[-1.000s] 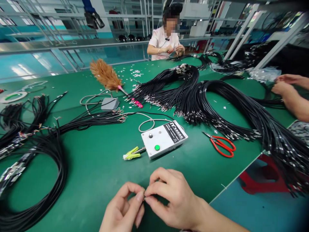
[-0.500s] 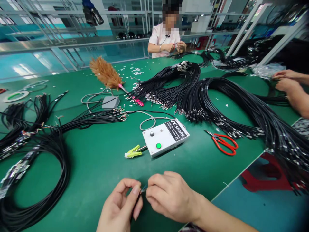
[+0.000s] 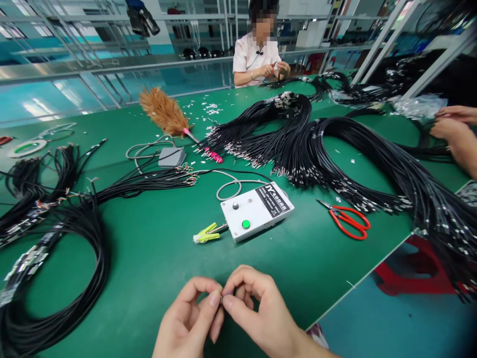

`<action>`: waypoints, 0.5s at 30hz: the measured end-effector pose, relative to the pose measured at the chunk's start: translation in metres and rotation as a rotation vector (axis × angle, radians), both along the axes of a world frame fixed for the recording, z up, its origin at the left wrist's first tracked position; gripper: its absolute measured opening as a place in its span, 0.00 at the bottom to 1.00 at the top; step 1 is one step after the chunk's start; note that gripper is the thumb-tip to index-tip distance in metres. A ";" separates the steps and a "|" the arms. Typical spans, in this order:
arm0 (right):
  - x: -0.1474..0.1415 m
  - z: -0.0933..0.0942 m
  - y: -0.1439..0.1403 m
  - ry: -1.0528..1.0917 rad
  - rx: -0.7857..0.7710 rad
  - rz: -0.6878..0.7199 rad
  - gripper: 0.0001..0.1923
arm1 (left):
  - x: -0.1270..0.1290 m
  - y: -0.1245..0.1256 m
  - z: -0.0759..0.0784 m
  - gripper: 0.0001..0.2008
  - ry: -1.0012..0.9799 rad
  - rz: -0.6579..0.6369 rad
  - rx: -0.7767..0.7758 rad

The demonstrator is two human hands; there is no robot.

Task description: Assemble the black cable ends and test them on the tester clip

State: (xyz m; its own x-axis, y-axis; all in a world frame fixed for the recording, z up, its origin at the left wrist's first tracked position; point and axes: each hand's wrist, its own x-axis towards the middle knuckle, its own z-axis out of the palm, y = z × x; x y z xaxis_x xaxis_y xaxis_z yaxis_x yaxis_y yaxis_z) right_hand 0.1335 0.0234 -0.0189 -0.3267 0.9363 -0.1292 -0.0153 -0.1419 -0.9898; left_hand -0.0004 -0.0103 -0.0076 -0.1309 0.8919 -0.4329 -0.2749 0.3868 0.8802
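My left hand (image 3: pixel 197 311) pinches the end of a black cable between thumb and forefinger. Most of that cable is hidden behind the fingers. Fingertip to fingertip with it, my right hand (image 3: pixel 257 303) is closed in a pinch on the cable's thin wires, of which only a tiny bit shows. Beyond the hands lies a white control box (image 3: pixel 257 211) with a green button and a black label. A yellow-green clip (image 3: pixel 207 233) sits on the metal shaft at its left end. Red-handled scissors (image 3: pixel 348 221) rest to the right of the box.
Large bundles of black cables (image 3: pixel 357 144) spread across the green table (image 3: pixel 149 278), and more coils (image 3: pixel 100 278) lie at left. A feather duster (image 3: pixel 164 112) and a grey pedal (image 3: pixel 171 157) are farther back. One co-worker (image 3: pixel 257 59) sits opposite; another person's hands (image 3: pixel 454 127) are at right.
My right hand has turned from a closed fist to a thumb-and-finger pinch and moved slightly left against the left fingertips. The wires seen between the hands are now mostly covered.
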 end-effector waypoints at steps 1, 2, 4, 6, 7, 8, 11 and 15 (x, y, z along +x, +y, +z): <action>0.000 0.000 0.000 0.006 -0.024 -0.004 0.03 | 0.000 -0.001 -0.001 0.19 0.009 -0.002 0.001; 0.000 0.000 0.001 0.006 -0.039 0.001 0.03 | 0.000 -0.001 -0.002 0.19 0.014 -0.007 0.002; 0.003 0.001 0.003 -0.002 -0.065 0.016 0.03 | 0.000 -0.002 -0.003 0.19 0.013 -0.033 0.004; 0.005 0.004 0.004 -0.004 -0.116 0.031 0.04 | -0.001 -0.002 -0.004 0.19 0.009 -0.051 0.004; 0.005 0.005 0.005 -0.003 -0.149 0.035 0.05 | -0.001 -0.001 -0.004 0.18 0.008 -0.048 0.006; 0.005 0.006 0.006 0.003 -0.180 0.036 0.06 | -0.001 0.000 -0.004 0.18 0.008 -0.042 0.009; 0.003 0.009 0.007 0.051 -0.272 0.043 0.07 | 0.000 0.001 -0.004 0.18 0.006 -0.019 0.016; 0.002 0.010 0.007 0.094 -0.368 0.058 0.10 | -0.001 -0.001 -0.005 0.19 0.031 -0.022 0.020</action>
